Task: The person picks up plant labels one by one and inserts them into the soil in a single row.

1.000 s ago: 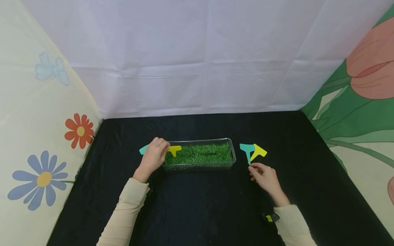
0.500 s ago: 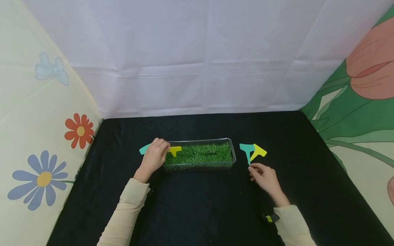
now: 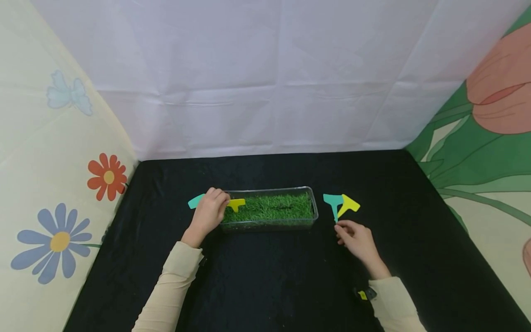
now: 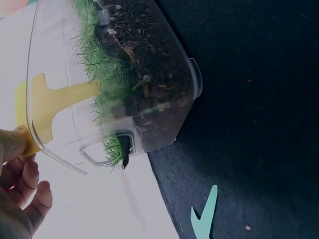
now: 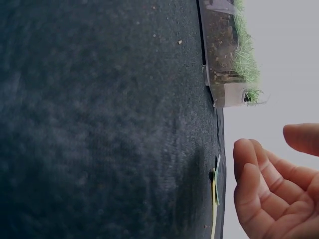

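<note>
A clear plastic box (image 3: 314, 216) of grass (image 3: 274, 207) stands mid-table on the black cloth. My left hand (image 3: 223, 201) is at the box's left end and pinches the head of a yellow T-shaped label (image 3: 237, 203) whose stem is stuck in the grass. In the left wrist view the thumb (image 4: 12, 144) presses that yellow label (image 4: 47, 104) seen through the box wall (image 4: 60, 30). A teal label (image 3: 194, 201) lies on the cloth left of this hand. My right hand (image 3: 341, 229) rests loosely curled just below the stems of a teal label (image 3: 333, 201) and a yellow label (image 3: 350, 204), holding nothing.
The black cloth (image 3: 269, 276) covers the table. A white sheet (image 3: 265, 83) hangs behind, and flowered fabric walls (image 3: 54, 184) close in left and right. Soil (image 4: 149, 74) shows through the box's side.
The left hand has edged very slightly right with the yellow label at the box's end. The right hand and the labels by it have not moved.
</note>
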Motion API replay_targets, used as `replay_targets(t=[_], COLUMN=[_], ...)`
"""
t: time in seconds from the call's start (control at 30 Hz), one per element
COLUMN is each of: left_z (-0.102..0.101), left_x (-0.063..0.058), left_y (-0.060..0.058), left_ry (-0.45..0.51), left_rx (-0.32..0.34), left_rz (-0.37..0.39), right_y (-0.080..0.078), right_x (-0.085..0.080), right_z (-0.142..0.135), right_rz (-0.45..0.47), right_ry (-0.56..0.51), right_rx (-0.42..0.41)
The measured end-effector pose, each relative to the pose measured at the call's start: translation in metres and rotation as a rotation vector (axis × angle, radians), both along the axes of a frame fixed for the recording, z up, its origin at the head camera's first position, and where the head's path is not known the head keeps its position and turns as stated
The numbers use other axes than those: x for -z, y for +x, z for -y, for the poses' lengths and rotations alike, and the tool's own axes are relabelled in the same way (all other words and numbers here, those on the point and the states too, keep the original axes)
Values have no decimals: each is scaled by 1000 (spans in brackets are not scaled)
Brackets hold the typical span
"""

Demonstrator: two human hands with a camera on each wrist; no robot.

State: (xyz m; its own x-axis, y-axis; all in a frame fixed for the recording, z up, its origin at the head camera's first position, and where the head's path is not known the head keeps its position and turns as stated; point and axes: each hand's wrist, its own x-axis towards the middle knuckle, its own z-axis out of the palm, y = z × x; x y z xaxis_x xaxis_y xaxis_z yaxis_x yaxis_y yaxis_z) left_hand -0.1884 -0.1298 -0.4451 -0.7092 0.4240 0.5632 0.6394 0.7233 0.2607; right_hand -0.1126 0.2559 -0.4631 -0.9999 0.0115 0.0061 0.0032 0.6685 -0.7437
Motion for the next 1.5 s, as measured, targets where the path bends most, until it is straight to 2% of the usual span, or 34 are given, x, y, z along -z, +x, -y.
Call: replay_targets(t=[0.4,0.8,1.27,1.5], left_z=[-2,4,11,17], left_x=[0,1,-4,-4], left_y=[2,3,3,4], left_ry=[17,30,135,166], left_rx=[-6,6,17,-27], left_rz=[22,0,-50,-32], right_y=[0,0,-1,0], right_x=[1,-1,-1,1], right_z=[1,1,2,1], right_rz=[-2,-12,4,0], right_ry=[-1,-4,10,5], right_rx=[3,2,5,-4])
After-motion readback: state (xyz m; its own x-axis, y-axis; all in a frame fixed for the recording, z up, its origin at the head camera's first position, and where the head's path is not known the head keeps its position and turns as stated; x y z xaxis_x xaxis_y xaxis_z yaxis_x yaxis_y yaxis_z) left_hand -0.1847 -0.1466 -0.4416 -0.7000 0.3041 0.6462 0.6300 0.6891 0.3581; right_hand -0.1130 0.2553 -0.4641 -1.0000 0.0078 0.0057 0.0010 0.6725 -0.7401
